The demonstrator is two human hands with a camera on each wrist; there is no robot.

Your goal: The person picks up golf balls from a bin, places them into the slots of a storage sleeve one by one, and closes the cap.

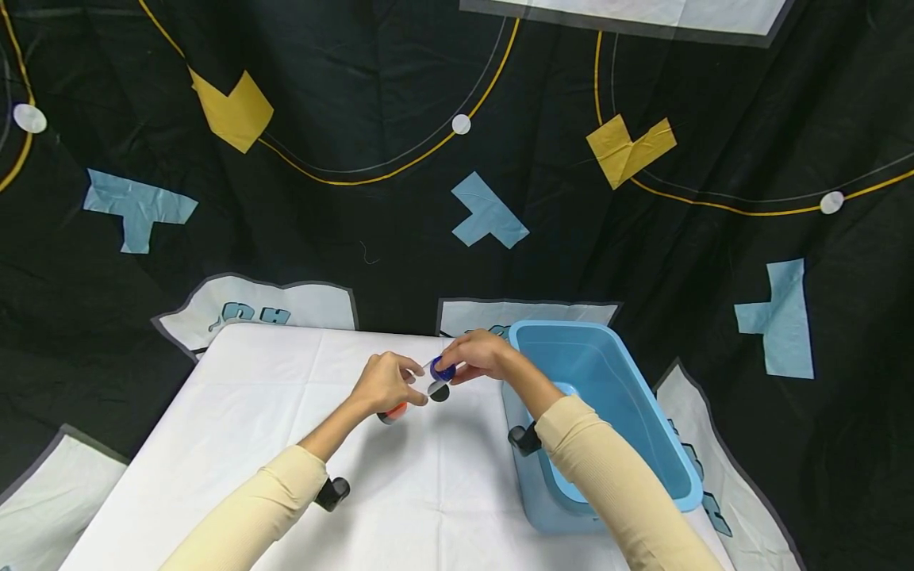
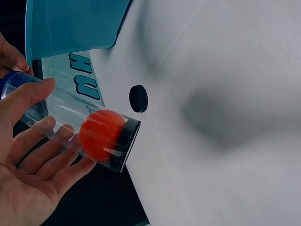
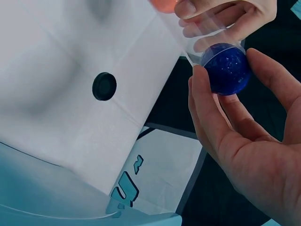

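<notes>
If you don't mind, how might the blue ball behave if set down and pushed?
The blue ball would probably roll readily, given its round shape. Its glossy sheen suggests a slippery surface, and it seems stiff, showing no dent in the right hand.

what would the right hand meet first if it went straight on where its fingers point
Beyond the blue ball it holds, the right hand would likely meet the clear tube first, since the tube's end is right at the ball; exact depth is hard to judge.
</notes>
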